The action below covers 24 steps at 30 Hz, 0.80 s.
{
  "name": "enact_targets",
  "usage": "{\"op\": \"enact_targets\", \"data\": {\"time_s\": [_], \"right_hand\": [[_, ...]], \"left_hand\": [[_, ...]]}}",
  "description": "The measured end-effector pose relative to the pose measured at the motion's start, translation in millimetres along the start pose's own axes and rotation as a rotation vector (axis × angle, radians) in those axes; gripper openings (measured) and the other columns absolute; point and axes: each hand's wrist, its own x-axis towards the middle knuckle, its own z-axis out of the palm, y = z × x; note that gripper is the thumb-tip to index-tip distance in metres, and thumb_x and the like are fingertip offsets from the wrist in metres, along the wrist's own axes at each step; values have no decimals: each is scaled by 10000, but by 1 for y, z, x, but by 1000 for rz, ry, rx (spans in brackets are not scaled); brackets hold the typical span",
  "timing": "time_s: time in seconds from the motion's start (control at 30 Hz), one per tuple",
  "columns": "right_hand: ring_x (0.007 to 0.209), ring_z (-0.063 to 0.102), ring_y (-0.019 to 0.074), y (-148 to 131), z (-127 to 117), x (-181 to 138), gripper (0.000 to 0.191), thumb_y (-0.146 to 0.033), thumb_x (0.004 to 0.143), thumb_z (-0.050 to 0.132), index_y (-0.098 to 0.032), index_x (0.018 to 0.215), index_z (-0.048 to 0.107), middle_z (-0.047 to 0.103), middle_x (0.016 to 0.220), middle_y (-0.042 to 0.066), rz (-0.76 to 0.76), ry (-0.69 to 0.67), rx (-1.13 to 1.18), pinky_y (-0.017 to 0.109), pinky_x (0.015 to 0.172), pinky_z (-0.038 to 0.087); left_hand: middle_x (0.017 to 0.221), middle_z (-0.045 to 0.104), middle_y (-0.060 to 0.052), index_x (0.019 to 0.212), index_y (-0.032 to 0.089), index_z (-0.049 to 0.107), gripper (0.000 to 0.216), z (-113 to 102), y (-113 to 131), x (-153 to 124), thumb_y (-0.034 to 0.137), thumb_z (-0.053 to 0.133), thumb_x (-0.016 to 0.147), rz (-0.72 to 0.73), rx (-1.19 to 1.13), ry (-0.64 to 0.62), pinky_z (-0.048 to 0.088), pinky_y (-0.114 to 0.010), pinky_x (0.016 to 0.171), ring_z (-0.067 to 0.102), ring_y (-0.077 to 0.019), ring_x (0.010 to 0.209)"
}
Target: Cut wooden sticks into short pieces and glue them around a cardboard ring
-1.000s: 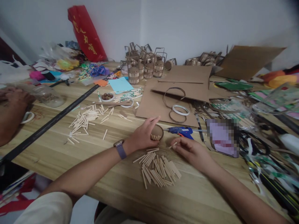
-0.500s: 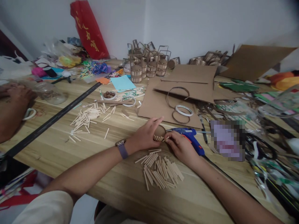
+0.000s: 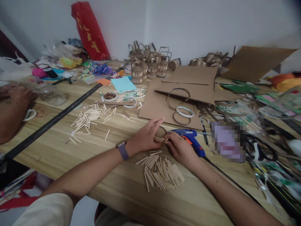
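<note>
My left hand [image 3: 147, 136] is curled around a small round cardboard piece [image 3: 161, 132], thumb at the near side and fingers behind. A row of short wooden sticks [image 3: 159, 139] lines its near edge. At the right end of that row, my right hand [image 3: 179, 147] pinches a short wooden stick against the edge; the fingertips hide most of it. Just beyond my right hand lies a blue hot glue gun [image 3: 193, 139], its nozzle close to the cardboard piece. A loose pile of short wooden sticks [image 3: 162, 172] lies on the table below both hands.
More sticks [image 3: 88, 117] lie scattered left of my hands. Flat cardboard sheets [image 3: 150, 103], cardboard rings and a white tape roll [image 3: 185, 111] are behind. Stick-sided baskets [image 3: 137, 73] stand at the back. Scissors [image 3: 261, 147] lie right. Another person's hands [image 3: 21, 94] are at far left.
My right hand has moved slightly left, bringing the pinched stick against the cardboard piece's edge. The left hand keeps its hold in nearly the same place.
</note>
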Motion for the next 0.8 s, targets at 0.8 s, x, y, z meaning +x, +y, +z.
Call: {"op": "enact_targets", "data": {"time_s": [0.8], "right_hand": [[778, 586, 202, 4, 7, 0, 141, -129, 904, 436, -176, 847, 556, 607, 812, 76, 4, 35, -10, 320, 692, 485]], "left_hand": [[1402, 373, -167, 1449, 153, 211, 936, 1, -1, 0, 242, 696, 653, 25, 0, 2, 343, -447, 1083, 358, -294, 1319]]}}
